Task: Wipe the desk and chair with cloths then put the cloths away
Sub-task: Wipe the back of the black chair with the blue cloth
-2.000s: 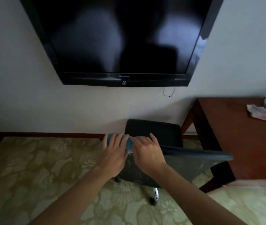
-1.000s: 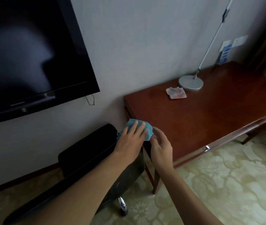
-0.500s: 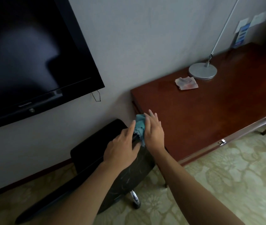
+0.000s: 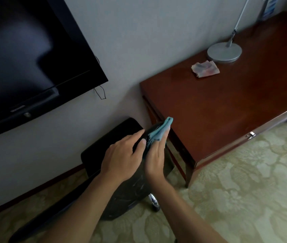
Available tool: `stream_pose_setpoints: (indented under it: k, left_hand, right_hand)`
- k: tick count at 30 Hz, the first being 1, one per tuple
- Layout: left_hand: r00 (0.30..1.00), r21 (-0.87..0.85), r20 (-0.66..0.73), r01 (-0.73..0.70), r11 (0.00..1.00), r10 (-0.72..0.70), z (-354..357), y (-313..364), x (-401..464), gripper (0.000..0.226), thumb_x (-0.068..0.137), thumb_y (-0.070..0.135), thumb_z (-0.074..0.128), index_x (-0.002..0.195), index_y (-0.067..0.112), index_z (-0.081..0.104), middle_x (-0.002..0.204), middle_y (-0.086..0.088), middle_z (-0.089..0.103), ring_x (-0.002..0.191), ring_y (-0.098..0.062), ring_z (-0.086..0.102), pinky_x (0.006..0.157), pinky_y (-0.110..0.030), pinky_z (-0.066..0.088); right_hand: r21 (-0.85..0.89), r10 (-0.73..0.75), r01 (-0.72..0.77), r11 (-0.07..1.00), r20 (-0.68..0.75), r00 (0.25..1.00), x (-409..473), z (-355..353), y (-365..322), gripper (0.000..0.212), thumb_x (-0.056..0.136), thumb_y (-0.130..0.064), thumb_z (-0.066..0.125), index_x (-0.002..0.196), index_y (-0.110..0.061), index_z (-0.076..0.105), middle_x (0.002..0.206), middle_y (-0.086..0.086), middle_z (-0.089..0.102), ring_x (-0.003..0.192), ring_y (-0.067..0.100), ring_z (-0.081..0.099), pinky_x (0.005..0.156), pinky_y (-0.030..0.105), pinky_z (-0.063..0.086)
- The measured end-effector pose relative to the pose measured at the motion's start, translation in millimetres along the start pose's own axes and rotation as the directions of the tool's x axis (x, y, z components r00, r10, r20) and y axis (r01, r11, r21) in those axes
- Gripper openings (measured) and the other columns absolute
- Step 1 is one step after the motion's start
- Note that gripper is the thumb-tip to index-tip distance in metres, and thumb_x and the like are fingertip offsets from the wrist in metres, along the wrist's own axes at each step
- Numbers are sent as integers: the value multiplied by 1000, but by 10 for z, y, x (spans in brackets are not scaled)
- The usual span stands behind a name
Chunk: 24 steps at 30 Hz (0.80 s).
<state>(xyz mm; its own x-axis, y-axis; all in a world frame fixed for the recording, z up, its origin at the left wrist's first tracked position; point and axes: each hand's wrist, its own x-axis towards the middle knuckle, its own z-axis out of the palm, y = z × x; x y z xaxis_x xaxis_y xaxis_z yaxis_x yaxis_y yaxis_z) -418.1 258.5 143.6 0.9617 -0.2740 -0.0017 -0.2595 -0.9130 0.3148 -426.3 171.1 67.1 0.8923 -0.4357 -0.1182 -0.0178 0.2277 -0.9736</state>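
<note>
Teal cloth [image 4: 158, 131] sits folded at the top edge of the chair back [image 4: 130, 186], just beside the tabletop [image 4: 226, 109] corner. Our right hand [image 4: 155, 155] pinches it against the edge; our left hand [image 4: 121, 156] rests spread on the back, steadying it. We should wipe with firm, overlapping strokes. Pink cloth [image 4: 205, 68] lies beside the lamp base [image 4: 224, 52].

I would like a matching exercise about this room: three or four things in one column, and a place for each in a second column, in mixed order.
Things:
1. blue cloth
2. pink cloth
3. lamp base
4. television

Places:
A. mounted on the wall
B. on the desk, at the wall
C. in the right hand, on the chair back
D. lying on the desk, beside the lamp base

Pairs: 1-C, 2-D, 3-B, 4-A
</note>
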Motion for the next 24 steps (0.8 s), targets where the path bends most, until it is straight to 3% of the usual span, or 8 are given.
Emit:
stream_pose_setpoints:
  k: [4,6,10,12,14,19,20,24]
  left_hand:
    - [996,59,-56,-59,996,63,-7,-22,-82,55,97,57,25,148,39,36,139,13,56,120,-10,58,90,-26,45]
    - [977,191,-157,-116,975,147,61,-21,-158,54,99,52,24,146,33,42,130,8,63,108,-11,64,79,-20,41]
    - [898,347,-361,-119,930,250,170,-31,-306,46,100,41,34,131,19,61,104,-2,73,86,-18,69,67,-25,40]
    - [860,426,-426,-82,901,280,225,-11,-310,44,101,39,36,127,20,65,101,-2,74,83,-21,69,64,-26,37]
    - [829,486,-466,-51,873,308,293,26,-304,44,101,43,32,122,23,65,99,-1,72,83,-21,67,63,-29,38]
    - [751,531,-537,-54,846,385,358,-101,-316,45,97,52,24,108,28,61,93,1,67,77,-20,56,65,-34,39]
    - [734,550,-548,-45,834,401,361,-137,-317,44,98,53,26,108,29,61,93,2,67,77,-21,55,64,-34,35]
    - [673,622,-565,-33,782,478,399,-153,-344,42,97,56,33,103,28,64,96,0,67,84,-26,58,66,-33,31]
  right_hand:
    - [-160,-258,249,955,-34,966,-82,25,319,61,105,-34,26,144,-58,-14,159,-28,-11,149,2,-4,123,47,14]
    - [-201,-359,338,919,-75,930,-26,44,549,66,106,-25,30,146,-56,-12,159,-28,-11,150,5,-6,122,51,12]
    - [-284,-499,450,847,-131,857,141,176,940,76,106,-15,38,148,-46,-17,159,-23,-17,150,9,-11,122,53,10]
    - [-298,-580,525,797,-133,804,172,240,963,80,105,-10,39,148,-43,-20,159,-22,-21,150,13,-14,122,53,6]
    - [-321,-676,623,713,-80,732,81,297,984,79,105,-12,41,150,-38,-19,161,-14,-20,150,18,-15,122,53,3]
    - [-351,-894,848,398,61,445,-11,208,1083,66,101,-22,35,154,-25,-4,163,3,-4,151,27,-6,122,49,4]
    - [-366,-903,850,380,52,426,50,178,1063,64,100,-23,35,153,-23,-3,162,4,-1,151,26,-5,122,49,5]
    - [-268,-872,834,482,-59,486,131,277,1147,60,101,-32,31,153,-23,2,163,-3,-3,151,16,-9,122,47,1]
